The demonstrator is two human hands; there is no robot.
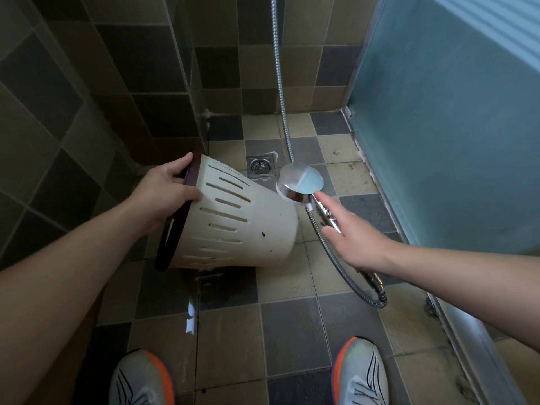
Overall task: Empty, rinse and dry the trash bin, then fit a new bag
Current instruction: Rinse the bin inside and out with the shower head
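Trash bin (233, 223): cream plastic, slotted sides, dark brown rim ring (175, 226). It is tipped on its side, held off the tiled floor (292, 331), mouth facing left toward the wall, closed base pointing right toward the shower head. A few dark specks on the lower side wall. Inside not visible from this angle.

Left hand (166, 191) grips the bin at the rim: fingers curl over the brown ring at the top edge, thumb lies against the cream side wall. Firm hold on the bin.

Right hand (359, 241) is flat, fingers straight and spread, reaching toward the chrome shower head (301, 182). Fingertips lie at or on the handle (328, 217) just below the head; contact cannot be told for sure. Nothing is gripped by this hand.

Shower head is just right of the bin's base, face tilted up. Its metal hose (336, 264) loops down under the right hand and curls near the glass door track; another stretch of hose (280, 92) runs up the back wall.

Floor drain (261, 166) sits beyond the bin, between the bin and the back wall. Wet streak and puddle glint on the floor below the bin (191, 314).

Frosted blue glass door (444, 127) on the right. Dark and tan tiled walls (87, 83) left and behind. Two grey-and-orange sneakers (362, 375) at the bottom edge.
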